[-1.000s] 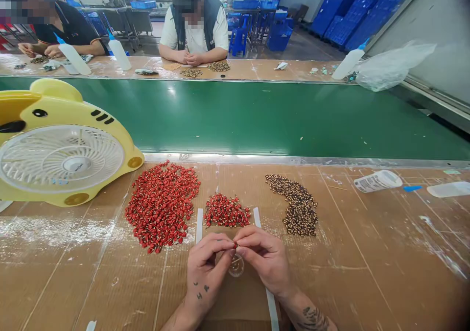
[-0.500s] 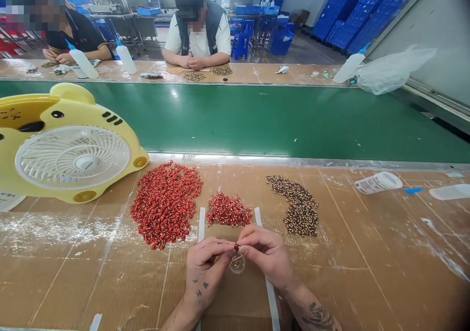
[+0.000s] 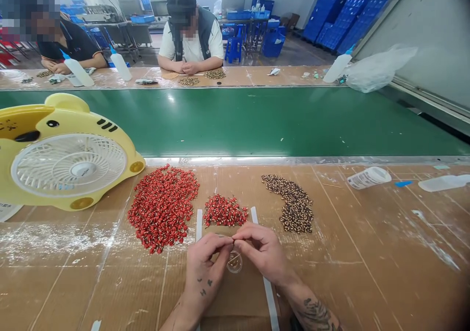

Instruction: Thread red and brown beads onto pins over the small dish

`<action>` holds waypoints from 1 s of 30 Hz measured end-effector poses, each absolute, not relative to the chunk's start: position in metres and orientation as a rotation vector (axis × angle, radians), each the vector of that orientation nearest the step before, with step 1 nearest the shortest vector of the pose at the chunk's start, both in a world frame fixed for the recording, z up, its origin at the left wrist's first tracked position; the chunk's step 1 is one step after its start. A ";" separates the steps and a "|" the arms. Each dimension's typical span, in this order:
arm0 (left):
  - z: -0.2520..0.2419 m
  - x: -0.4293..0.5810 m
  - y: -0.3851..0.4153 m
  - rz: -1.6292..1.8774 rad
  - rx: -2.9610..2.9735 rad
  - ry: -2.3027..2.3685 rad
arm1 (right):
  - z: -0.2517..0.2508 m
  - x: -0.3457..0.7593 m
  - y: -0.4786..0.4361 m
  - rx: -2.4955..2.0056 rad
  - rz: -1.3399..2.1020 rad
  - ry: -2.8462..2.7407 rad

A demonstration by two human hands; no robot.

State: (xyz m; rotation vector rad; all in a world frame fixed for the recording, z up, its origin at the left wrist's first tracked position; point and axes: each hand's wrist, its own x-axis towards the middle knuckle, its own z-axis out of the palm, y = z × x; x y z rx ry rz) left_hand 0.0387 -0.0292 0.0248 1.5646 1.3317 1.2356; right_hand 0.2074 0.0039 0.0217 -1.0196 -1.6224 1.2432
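My left hand (image 3: 205, 270) and my right hand (image 3: 262, 255) meet fingertip to fingertip, both closed in a pinch. Between them is a small red piece, almost wholly covered by the fingers now. Just below the fingertips a small clear round dish (image 3: 234, 269) rests on the cardboard, with a thin pale stick across it. Beyond my hands lies a small heap of red pieces with pale and dark marks (image 3: 225, 210). A larger red heap (image 3: 161, 208) spreads to its left. On the right is a heap of dark and tan pieces (image 3: 296, 206).
A yellow animal-shaped fan (image 3: 79, 169) stands at left. White tape strips (image 3: 270, 299) flank my work spot. A white tub (image 3: 369, 178) and a bottle (image 3: 444, 182) lie at right. Beyond the green conveyor belt (image 3: 235, 120), two people sit at another bench.
The red piece, plainly visible between my fingertips before, is now mostly hidden. My fingertips have risen slightly away from the dish. The whole view has shifted a little.
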 end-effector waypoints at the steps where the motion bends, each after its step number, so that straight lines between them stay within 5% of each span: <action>1: 0.026 0.040 -0.027 1.194 1.556 1.335 | 0.021 0.208 0.005 -1.034 1.223 -1.621; 10: 0.026 -0.014 -0.007 0.950 1.939 1.644 | 0.012 0.232 0.035 -1.323 0.977 -1.588; 17: 0.013 -0.055 0.013 0.194 2.317 1.843 | -0.004 0.232 0.053 -1.532 0.797 -1.778; 30: 0.022 -0.042 0.024 -0.007 2.281 1.853 | 0.004 0.242 0.043 -1.405 0.953 -1.694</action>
